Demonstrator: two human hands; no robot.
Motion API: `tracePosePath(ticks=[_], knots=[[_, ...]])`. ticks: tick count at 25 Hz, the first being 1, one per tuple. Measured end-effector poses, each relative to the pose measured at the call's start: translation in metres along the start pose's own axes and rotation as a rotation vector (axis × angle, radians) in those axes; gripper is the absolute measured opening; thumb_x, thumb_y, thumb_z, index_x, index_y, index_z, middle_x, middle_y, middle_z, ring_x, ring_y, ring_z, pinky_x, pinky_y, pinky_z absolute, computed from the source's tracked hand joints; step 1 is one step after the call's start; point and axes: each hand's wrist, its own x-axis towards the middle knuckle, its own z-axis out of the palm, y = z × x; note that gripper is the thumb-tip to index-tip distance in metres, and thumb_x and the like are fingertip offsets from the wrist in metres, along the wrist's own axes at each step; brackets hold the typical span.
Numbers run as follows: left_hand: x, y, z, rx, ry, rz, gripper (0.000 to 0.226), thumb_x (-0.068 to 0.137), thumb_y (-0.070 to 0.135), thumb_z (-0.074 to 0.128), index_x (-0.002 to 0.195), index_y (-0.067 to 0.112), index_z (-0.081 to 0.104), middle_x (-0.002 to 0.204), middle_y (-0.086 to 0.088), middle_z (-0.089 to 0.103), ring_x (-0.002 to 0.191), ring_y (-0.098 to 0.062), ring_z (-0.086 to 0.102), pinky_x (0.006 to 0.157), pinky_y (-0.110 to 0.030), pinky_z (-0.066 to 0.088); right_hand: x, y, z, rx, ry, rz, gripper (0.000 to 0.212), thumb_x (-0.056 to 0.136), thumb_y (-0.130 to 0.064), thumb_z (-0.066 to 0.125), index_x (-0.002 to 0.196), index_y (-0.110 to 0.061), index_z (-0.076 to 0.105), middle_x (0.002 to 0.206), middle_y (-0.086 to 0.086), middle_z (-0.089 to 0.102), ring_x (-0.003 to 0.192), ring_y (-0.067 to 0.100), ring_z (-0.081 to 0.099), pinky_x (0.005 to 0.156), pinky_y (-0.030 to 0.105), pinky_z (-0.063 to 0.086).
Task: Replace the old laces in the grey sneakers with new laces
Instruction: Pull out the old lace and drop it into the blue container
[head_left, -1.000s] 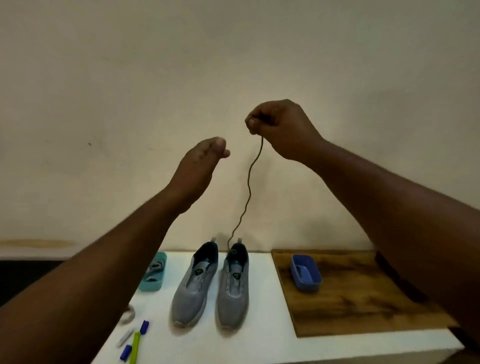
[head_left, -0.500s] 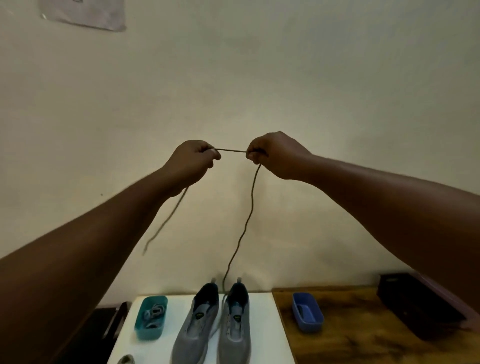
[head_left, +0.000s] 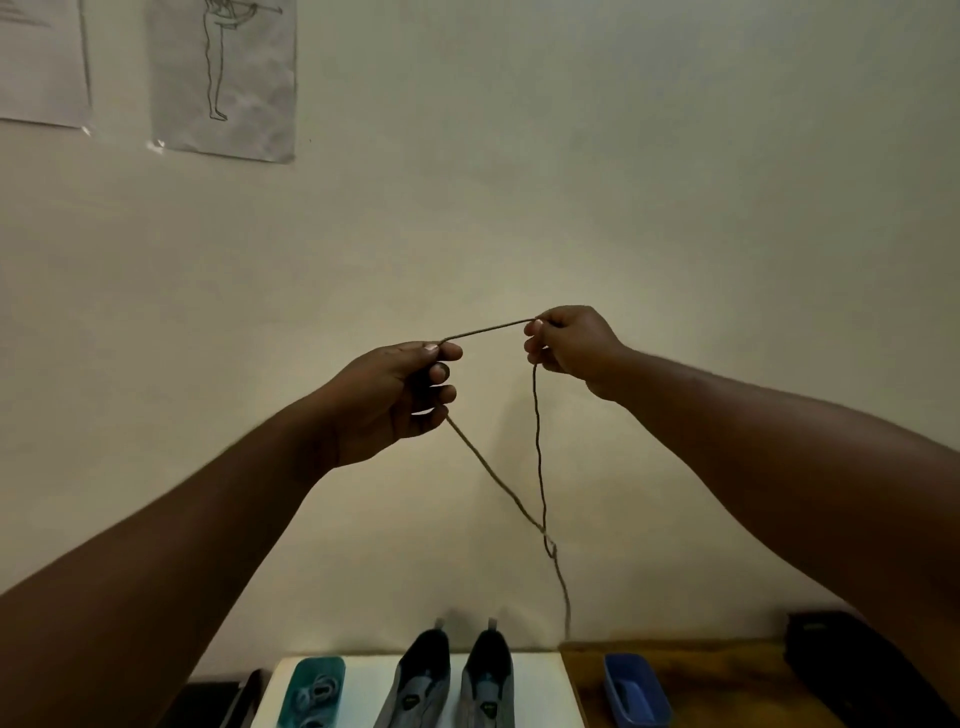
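Lace (head_left: 488, 330): thin, dark, held up in the air in front of the wall (head_left: 623, 182), well above the surface. A short span runs taut between the two hands, rising slightly toward the right. From each hand a strand hangs down; the two strands meet and cross below and between the hands, and a single tail continues downward to about the near edge of the wooden surface (head_left: 727, 670). Its lower end cannot be made out.

Left hand (head_left: 387, 397): thumb and forefinger pinched on the lace at the left end of the taut span; the other fingers (head_left: 441, 395) curled loosely, with the strand leaving below them.

Right hand (head_left: 574, 345): fingers curled closed around the lace at the right end of the span, strand dropping from beneath the fist.

Grey sneakers (head_left: 452, 680): side by side, heels toward the wall, on the white surface (head_left: 540, 686) at the bottom of the frame, directly below the hands. Only the heel halves are visible.

Teal tray (head_left: 318, 691): on the white surface left of the sneakers, with coiled grey material in it.

Blue tray (head_left: 635, 688): on the wooden surface to the right of the sneakers. A dark object (head_left: 852, 665) sits further right.

Two paper sheets (head_left: 223, 78) are taped to the wall at upper left; the nearer carries a line drawing of a figure.
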Motion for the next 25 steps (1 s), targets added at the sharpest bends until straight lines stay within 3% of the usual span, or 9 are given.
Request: tracePosePath(ticks=[3, 5, 7, 9, 11, 13, 17, 20, 25], knots=[[-0.001, 0.006, 0.010, -0.018, -0.036, 0.023, 0.026, 0.108, 0.023, 0.043, 0.114, 0.017, 0.068, 0.078, 0.006, 0.057, 0.078, -0.015, 0.062, 0.079, -0.032, 0.048, -0.009, 0.010, 0.003, -0.110, 0.067, 0.106, 0.016, 0.101, -0.012, 0.057, 0.104, -0.006, 0.071, 0.106, 0.018, 0.073, 0.087, 0.024, 0.068, 0.067, 0.024, 0.053], [0.003, 0.007, 0.018, 0.013, -0.027, 0.020, 0.026, 0.108, 0.022, 0.044, 0.112, 0.018, 0.069, 0.079, 0.006, 0.060, 0.078, -0.015, 0.063, 0.079, -0.032, 0.049, -0.023, 0.012, 0.013, -0.108, -0.040, 0.040, 0.027, 0.100, -0.013, 0.059, 0.125, -0.010, 0.067, 0.124, 0.016, 0.068, 0.112, 0.027, 0.066, 0.090, 0.033, 0.054], [0.011, 0.008, 0.024, 0.033, 0.004, 0.017, 0.027, 0.108, 0.022, 0.045, 0.112, 0.018, 0.071, 0.081, 0.005, 0.064, 0.079, -0.015, 0.065, 0.077, -0.030, 0.050, -0.040, 0.007, 0.029, 0.153, -0.303, -0.063, 0.036, 0.105, -0.030, 0.054, 0.140, -0.024, 0.057, 0.130, 0.004, 0.067, 0.124, 0.023, 0.062, 0.106, 0.040, 0.046], [0.021, 0.008, 0.028, 0.033, 0.051, 0.020, 0.026, 0.108, 0.022, 0.046, 0.113, 0.018, 0.071, 0.088, 0.003, 0.069, 0.084, -0.015, 0.066, 0.074, -0.029, 0.051, -0.052, 0.001, 0.046, 0.313, -0.444, -0.121, 0.031, 0.108, -0.037, 0.047, 0.134, -0.025, 0.061, 0.108, -0.005, 0.072, 0.109, 0.019, 0.070, 0.104, 0.043, 0.049], [0.029, 0.008, 0.029, 0.032, 0.112, 0.014, 0.026, 0.107, 0.023, 0.047, 0.116, 0.016, 0.071, 0.095, 0.001, 0.073, 0.091, -0.018, 0.066, 0.075, -0.029, 0.052, -0.050, 0.002, 0.057, 0.383, -0.331, -0.132, 0.028, 0.108, -0.031, 0.049, 0.121, -0.013, 0.067, 0.085, -0.002, 0.065, 0.079, 0.014, 0.065, 0.089, 0.039, 0.056], [0.029, 0.005, 0.028, 0.010, 0.133, 0.003, 0.028, 0.107, 0.024, 0.048, 0.115, 0.016, 0.074, 0.097, 0.003, 0.074, 0.092, -0.018, 0.065, 0.077, -0.029, 0.050, -0.041, 0.004, 0.058, 0.407, -0.175, -0.094, 0.026, 0.108, -0.026, 0.051, 0.114, -0.010, 0.070, 0.081, 0.001, 0.053, 0.062, 0.011, 0.050, 0.070, 0.033, 0.055], [0.014, -0.005, 0.037, -0.057, -0.021, -0.043, 0.028, 0.107, 0.021, 0.048, 0.118, 0.015, 0.073, 0.092, 0.002, 0.070, 0.082, -0.014, 0.066, 0.078, -0.030, 0.050, -0.032, 0.015, 0.048, 0.303, -0.032, 0.091, 0.022, 0.103, -0.033, 0.058, 0.105, -0.022, 0.077, 0.084, 0.003, 0.049, 0.061, 0.013, 0.041, 0.060, 0.030, 0.048], [0.004, -0.011, 0.051, -0.089, -0.121, 0.006, 0.029, 0.108, 0.015, 0.044, 0.126, 0.010, 0.065, 0.105, -0.003, 0.073, 0.089, -0.016, 0.069, 0.082, -0.032, 0.054, -0.038, 0.030, 0.049, 0.254, -0.014, 0.171, 0.017, 0.097, -0.033, 0.062, 0.103, -0.023, 0.075, 0.090, 0.006, 0.056, 0.071, 0.018, 0.045, 0.061, 0.032, 0.046], [0.006, -0.011, 0.052, 0.038, 0.003, 0.281, 0.030, 0.107, 0.008, 0.042, 0.131, 0.011, 0.061, 0.124, -0.005, 0.072, 0.118, -0.020, 0.068, 0.104, -0.037, 0.051, -0.080, 0.038, 0.050, 0.060, -0.137, 0.096, 0.021, 0.103, -0.031, 0.058, 0.100, -0.019, 0.075, 0.084, 0.002, 0.054, 0.067, 0.012, 0.048, 0.058, 0.026, 0.045]])
